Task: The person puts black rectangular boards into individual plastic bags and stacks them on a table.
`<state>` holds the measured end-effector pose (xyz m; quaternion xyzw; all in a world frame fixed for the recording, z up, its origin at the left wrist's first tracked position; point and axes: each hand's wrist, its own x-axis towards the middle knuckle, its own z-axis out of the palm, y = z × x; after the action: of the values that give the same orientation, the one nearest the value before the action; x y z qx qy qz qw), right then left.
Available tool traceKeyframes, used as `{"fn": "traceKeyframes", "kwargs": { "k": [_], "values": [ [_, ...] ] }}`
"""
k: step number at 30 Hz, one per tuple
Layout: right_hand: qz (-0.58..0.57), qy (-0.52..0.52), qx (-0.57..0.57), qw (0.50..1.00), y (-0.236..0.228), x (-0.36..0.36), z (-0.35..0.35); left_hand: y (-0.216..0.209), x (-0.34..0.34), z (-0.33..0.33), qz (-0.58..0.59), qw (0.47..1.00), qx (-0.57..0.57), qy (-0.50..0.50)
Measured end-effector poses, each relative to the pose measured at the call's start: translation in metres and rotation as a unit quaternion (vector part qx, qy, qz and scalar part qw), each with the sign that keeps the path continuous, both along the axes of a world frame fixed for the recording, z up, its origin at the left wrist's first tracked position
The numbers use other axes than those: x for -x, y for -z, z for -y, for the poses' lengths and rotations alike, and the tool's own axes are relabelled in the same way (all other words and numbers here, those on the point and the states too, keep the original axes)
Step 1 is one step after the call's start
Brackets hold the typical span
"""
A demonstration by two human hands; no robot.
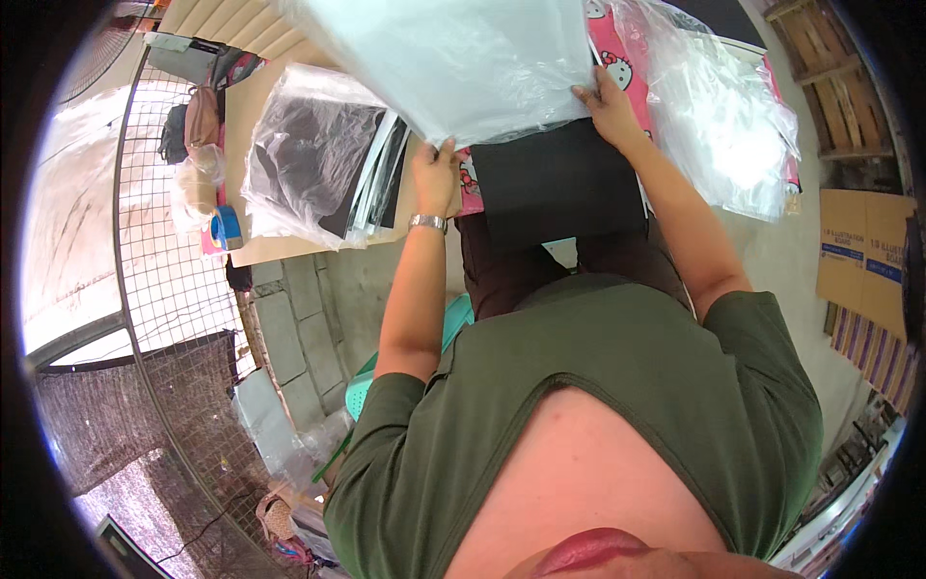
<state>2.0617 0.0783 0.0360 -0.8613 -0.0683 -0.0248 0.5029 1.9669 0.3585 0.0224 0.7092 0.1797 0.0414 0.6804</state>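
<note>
A large see-through plastic bag [473,68] is stretched between my hands over the far side of the table. My left hand [436,176], with a metal watch at the wrist, pinches its near left corner. At the near right corner, my right hand [610,108] grips the edge between thumb and fingers. Below the bag, a black board [559,183] lies at the table's near edge, partly over my lap. The bag's far end runs out of the picture. A pink cloth with a cartoon cat print [622,58] shows under these things.
Left of my hands lies a plastic-wrapped pile of black and white sheets [313,154]. More shiny plastic bags [728,116] are piled on the right. A blue tape roll [227,229] sits at the table's left edge. Cardboard boxes [863,256] stand far right; a teal plastic chair [359,391] is beneath me.
</note>
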Motion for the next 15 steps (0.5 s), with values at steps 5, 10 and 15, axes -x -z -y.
{"fn": "traceKeyframes", "kwargs": {
  "k": [5,10,15],
  "values": [
    [0.043,0.063,-0.005,0.997,-0.004,0.027,0.019,-0.026,0.03,0.032,0.071,0.997,0.024,0.002],
    [-0.05,-0.056,0.103,0.992,-0.022,0.08,0.017,-0.004,0.049,0.02,-0.068,0.991,-0.114,-0.014],
    [-0.021,-0.02,0.065,0.997,-0.021,0.082,0.023,-0.018,0.022,0.036,0.076,0.827,-0.557,-0.035]
  ]
}}
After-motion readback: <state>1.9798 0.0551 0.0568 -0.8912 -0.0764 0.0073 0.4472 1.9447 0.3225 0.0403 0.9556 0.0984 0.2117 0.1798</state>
